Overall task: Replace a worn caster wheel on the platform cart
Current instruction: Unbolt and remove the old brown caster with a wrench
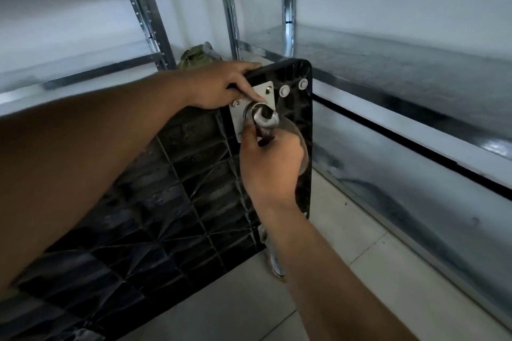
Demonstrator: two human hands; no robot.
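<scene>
Pale floor tiles (346, 243) are running under metal shelves (388, 69) that are standing behind and to the right. A black cart (171, 202) is standing tipped on its edge on the floor, showing its ribbed underside to the camera. The left hand (221, 86) is gripping the cart's top edge, one finger lying across the metal plate (266, 97) near the top corner. The right hand (271, 166) is curling around the caster (267, 119) sitting on that plate. A second caster (277, 263) is showing at the lower corner, partly hidden by the forearm.
</scene>
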